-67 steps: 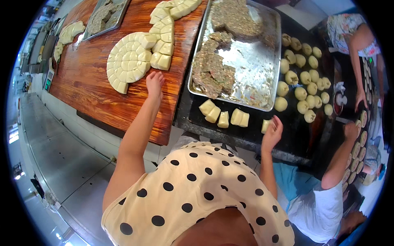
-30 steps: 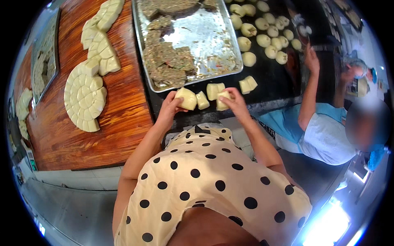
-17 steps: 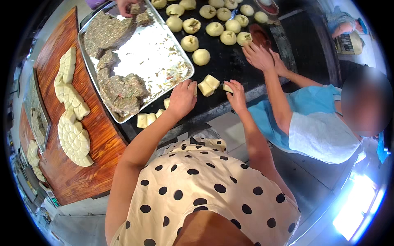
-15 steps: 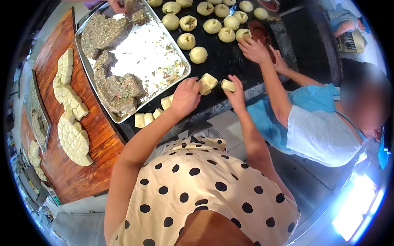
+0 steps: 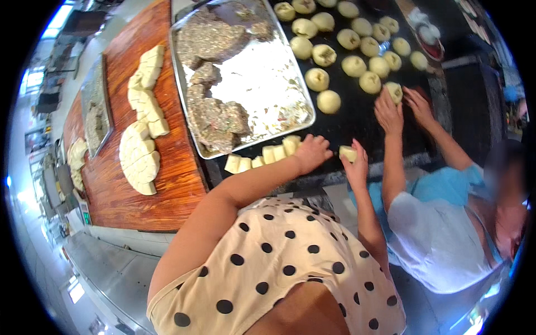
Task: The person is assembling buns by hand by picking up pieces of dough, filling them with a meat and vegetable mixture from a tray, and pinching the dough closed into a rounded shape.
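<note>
One dough pc [image 5: 347,153] pinched in R hand [image 5: 358,168]; L hand [image 5: 312,154] half-curled by dough row [image 5: 268,154], hold unclear; oversqueezing cd dent pc.

The black worktop [image 5: 357,125] carries a metal tray [image 5: 273,84], dough pieces [image 5: 268,154] and buns [image 5: 328,101]; the brown worktop [image 5: 176,184], cut dough [image 5: 137,159] and another tray [image 5: 94,79].
</note>
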Demonstrator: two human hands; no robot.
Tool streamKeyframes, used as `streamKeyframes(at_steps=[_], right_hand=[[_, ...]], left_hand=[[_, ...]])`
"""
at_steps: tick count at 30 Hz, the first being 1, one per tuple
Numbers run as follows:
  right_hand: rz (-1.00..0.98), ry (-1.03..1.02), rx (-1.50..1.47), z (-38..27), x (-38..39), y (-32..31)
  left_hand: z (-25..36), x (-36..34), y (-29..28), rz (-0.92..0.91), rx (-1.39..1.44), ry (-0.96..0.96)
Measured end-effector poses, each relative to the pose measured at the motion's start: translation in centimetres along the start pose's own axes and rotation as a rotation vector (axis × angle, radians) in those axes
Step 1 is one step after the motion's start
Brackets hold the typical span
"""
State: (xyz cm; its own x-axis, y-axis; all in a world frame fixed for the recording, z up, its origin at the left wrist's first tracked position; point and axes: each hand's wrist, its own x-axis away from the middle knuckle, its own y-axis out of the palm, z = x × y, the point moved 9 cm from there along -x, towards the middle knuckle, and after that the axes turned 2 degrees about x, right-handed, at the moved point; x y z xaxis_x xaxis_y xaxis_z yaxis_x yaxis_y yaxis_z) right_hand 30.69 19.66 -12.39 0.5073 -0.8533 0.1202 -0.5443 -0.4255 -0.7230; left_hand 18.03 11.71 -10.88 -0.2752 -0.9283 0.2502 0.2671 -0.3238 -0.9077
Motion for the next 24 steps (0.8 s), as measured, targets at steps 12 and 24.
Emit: streamKeyframes(at_steps=[12, 24], right_hand=[[0.220, -0.041, 0.597, -2.5, -5.5, 3.8], [0.202, 0.010, 0.685, -2.8, -7.8, 5.2]], left_hand=[[-1.7, 4.5, -2.9, 0.184, 0.192, -0.058], [-1.8, 6.5, -3.9, 0.296, 0.497, -0.090]])
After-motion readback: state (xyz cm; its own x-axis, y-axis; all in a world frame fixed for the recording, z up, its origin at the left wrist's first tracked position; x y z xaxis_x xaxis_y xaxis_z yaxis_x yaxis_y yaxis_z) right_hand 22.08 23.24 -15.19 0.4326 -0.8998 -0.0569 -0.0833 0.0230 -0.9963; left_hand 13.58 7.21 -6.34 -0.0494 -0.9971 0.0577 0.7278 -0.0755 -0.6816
